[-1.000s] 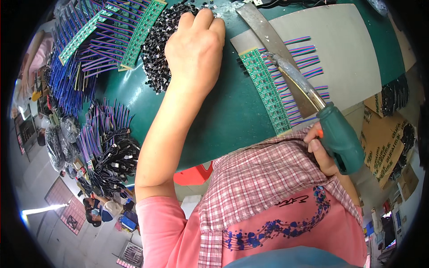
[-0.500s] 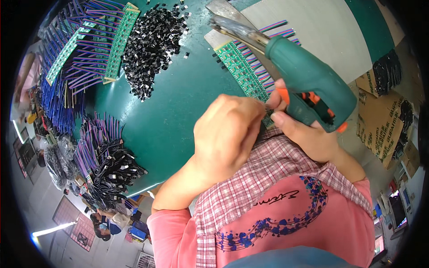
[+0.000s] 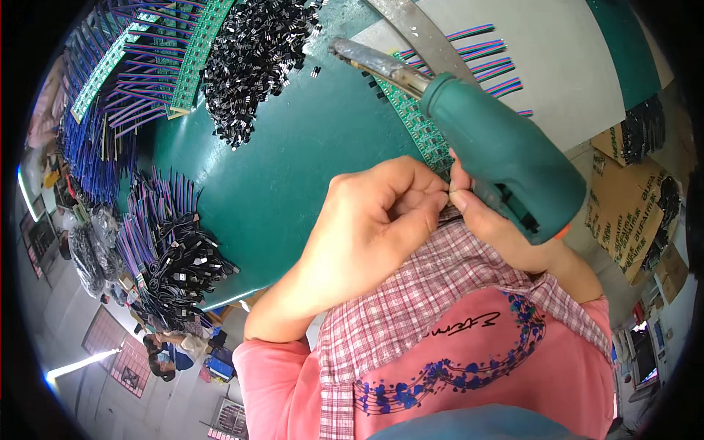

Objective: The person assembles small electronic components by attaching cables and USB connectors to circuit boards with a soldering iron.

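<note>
Over green table [image 3: 293, 169], left hand [image 3: 374, 220] pinches; right hand [image 3: 499, 227] grips soldering gun [image 3: 491, 147].

Fingertips pinched, seemingly, beside green soldering gun [image 3: 506, 158].

Green surface [image 3: 293, 169] carries: pile of small black parts [image 3: 253, 55], green circuit strips with coloured wires [image 3: 158, 62], grey sheet [image 3: 543, 51], black-tipped wire bundles [image 3: 172, 253].

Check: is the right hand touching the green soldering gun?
Touching. Head view shows the right hand wrapped under the green soldering gun, fingers pressed against its handle.
</note>
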`<action>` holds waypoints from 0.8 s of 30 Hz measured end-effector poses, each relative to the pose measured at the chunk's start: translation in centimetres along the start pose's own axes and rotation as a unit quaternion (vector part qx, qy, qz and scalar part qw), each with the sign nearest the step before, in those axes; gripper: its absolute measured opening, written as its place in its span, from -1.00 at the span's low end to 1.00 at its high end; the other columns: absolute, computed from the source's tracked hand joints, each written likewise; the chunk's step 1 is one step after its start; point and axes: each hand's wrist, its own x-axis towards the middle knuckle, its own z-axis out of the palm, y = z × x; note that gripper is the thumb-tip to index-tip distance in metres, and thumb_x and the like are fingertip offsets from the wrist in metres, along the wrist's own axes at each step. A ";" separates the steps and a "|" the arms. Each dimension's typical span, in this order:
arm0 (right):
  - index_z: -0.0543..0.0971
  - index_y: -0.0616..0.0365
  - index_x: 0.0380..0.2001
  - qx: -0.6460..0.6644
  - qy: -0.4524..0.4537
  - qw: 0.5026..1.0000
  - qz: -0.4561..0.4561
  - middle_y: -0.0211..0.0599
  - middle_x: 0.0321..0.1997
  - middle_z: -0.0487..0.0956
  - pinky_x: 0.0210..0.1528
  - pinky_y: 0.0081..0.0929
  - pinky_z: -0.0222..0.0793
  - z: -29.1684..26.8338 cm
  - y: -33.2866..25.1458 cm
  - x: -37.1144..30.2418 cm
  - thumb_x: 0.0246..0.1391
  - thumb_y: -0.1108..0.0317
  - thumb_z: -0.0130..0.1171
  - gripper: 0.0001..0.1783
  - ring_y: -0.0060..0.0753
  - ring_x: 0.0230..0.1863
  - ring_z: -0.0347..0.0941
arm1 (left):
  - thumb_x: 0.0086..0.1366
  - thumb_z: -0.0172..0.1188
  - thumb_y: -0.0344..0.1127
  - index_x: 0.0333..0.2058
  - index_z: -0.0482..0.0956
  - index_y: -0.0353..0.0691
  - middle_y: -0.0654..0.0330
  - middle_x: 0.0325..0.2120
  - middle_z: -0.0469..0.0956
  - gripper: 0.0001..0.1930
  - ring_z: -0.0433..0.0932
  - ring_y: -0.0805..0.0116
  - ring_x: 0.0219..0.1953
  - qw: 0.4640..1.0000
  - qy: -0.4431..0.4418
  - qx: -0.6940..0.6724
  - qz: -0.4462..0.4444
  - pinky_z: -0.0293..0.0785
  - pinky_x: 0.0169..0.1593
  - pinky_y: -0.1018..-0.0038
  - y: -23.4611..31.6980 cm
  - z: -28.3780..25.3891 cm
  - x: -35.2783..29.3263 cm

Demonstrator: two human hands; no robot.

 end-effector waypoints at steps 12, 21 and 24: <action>0.46 0.23 -0.13 -0.048 -0.039 0.996 0.065 -0.28 -0.32 0.55 -0.31 -0.54 0.41 -2.7 2.4 -4.3 0.02 0.49 0.11 -0.71 -0.50 -0.37 0.46 | 0.22 0.08 -0.35 -0.45 0.51 -0.36 0.25 -0.70 0.51 -0.82 0.37 0.61 -0.70 0.989 0.124 -0.013 -0.076 0.27 -0.61 0.65 0.2 -3.0 5.4; 0.52 0.18 -0.29 -0.159 -0.033 0.986 0.036 -0.27 -0.36 0.53 -0.40 -0.55 0.37 -3.0 4.3 -5.5 -0.06 0.43 0.16 -0.80 -0.47 -0.43 0.42 | 0.19 0.08 -0.35 -0.49 0.48 -0.34 0.25 -0.71 0.51 -0.83 0.38 0.61 -0.70 0.989 0.129 -0.017 -0.072 0.27 -0.62 0.66 -0.1 -3.0 6.0; 0.43 0.27 -0.27 -0.077 -0.038 0.996 0.035 -0.31 -0.44 0.46 -0.46 -0.64 0.29 -2.9 4.6 -5.9 0.08 0.47 -0.01 -0.86 -0.64 -0.53 0.30 | 0.19 0.08 -0.36 -0.49 0.48 -0.33 0.25 -0.71 0.51 -0.84 0.38 0.62 -0.70 0.989 0.130 -0.018 -0.068 0.26 -0.62 0.67 -0.1 -2.9 6.0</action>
